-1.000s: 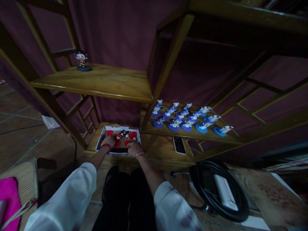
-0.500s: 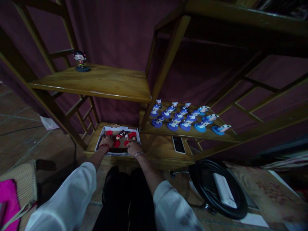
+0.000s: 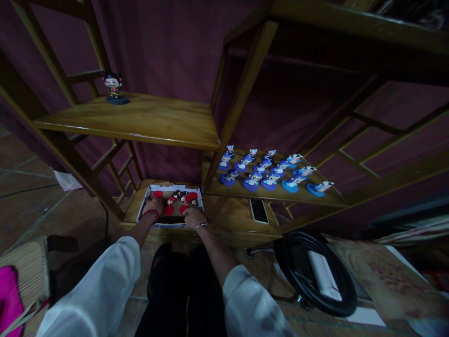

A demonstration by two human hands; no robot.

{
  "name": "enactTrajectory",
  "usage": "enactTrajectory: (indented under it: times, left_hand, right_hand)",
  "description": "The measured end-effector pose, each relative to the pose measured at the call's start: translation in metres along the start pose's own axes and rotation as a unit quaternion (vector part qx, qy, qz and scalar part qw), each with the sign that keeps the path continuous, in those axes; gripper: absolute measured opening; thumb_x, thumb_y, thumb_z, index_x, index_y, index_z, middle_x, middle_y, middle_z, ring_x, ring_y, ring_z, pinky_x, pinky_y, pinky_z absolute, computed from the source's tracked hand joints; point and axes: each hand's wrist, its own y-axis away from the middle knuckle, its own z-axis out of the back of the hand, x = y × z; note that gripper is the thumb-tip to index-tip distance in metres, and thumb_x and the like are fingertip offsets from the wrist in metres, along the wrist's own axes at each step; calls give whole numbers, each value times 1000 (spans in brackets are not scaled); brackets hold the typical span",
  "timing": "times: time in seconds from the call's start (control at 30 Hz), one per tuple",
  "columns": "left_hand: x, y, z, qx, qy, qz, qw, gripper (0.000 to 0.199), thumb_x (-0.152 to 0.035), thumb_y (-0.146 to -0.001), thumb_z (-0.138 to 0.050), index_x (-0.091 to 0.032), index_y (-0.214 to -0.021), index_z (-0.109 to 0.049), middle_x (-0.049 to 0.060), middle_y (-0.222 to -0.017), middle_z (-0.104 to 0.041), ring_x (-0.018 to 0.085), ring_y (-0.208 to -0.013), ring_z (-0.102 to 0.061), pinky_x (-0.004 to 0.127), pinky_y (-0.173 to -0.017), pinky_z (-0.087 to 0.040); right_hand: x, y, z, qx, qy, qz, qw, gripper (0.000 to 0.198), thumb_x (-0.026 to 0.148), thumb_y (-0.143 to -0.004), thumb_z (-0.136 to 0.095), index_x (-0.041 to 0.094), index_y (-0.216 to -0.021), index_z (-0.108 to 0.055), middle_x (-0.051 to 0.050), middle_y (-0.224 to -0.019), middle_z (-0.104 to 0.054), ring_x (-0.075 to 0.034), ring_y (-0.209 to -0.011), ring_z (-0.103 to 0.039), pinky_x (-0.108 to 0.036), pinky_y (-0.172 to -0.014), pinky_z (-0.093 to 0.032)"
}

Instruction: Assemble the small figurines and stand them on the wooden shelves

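Observation:
A shallow white cardboard box (image 3: 144, 202) lies on the low shelf, holding several small figurines (image 3: 180, 195) with black hair and red round bases. My left hand (image 3: 153, 205), wearing a red bead bracelet, reaches into the left side of the box beside a red base (image 3: 157, 194). Its fingers are curled downward and what they hold, if anything, is hidden. My right hand (image 3: 195, 217), with a silver bangle, comes over the front right edge. Its fingers close at a red figurine base (image 3: 183, 209); the rest of that piece is hard to make out.
Several purple- and blue-based figurines (image 3: 270, 180) stand on the shelf to the right. A phone (image 3: 259, 211) lies below them. One dark-based figurine (image 3: 114, 88) stands on the upper left shelf. A black round stool (image 3: 312, 271) and a woven seat (image 3: 26, 267) flank me.
The view has shifted slightly, so the shelves sit a little further left. Both hands stay in the box at nearly the same places.

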Motion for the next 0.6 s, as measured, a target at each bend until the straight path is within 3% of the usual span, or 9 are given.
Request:
enactTrajectory:
  times: [0.43,0.6]
  left_hand:
    - [-9,8,5,-18,-1,42,999,50,-39,-81,-36,-11,-122,-37,25,-119,-44,35,-105,-50,44,-82,-38]
    - [-8,7,3,-9,-7,12,1000,53,-38,-81,-34,-8,-124,-32,29,-122,-40,38,-106,-48,47,-82,-36]
  right_hand:
    - [0,-2,-1,4,40,13,999,27,9,-69,-47,20,-79,-69,-3,-93,-68,-14,-89,-60,-19,-79,-41]
    - [-2,-2,-2,-7,41,20,999,24,11,-69,-48,21,-79,-68,-3,-96,-66,-14,-88,-60,-20,-77,-42]
